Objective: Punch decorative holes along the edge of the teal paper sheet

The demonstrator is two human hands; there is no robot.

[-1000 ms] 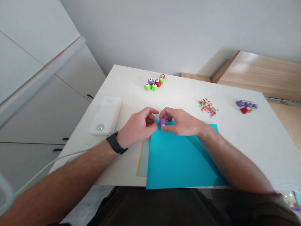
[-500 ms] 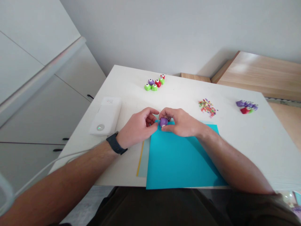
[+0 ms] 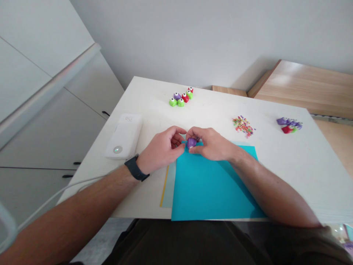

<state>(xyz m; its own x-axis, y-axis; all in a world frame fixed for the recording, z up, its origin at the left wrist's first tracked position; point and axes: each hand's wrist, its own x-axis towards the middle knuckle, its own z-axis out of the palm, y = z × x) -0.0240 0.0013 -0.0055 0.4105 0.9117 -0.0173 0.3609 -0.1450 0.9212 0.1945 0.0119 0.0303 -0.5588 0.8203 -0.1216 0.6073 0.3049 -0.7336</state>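
The right hand (image 3: 213,144) pinches a glossy, rounded purple figure (image 3: 191,142) by the far left corner of a smooth turquoise sheet (image 3: 215,187) — so slick a shape could pop out of a loose hold. The left hand (image 3: 162,149) curls beside it; whether it grips anything cannot be told. The right forearm (image 3: 264,178), brushing the thin sheet, might drag it across the desk (image 3: 209,116).

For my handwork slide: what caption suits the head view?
Right hand pinches a purple figure at the edge of a blue sheet, left hand alongside.
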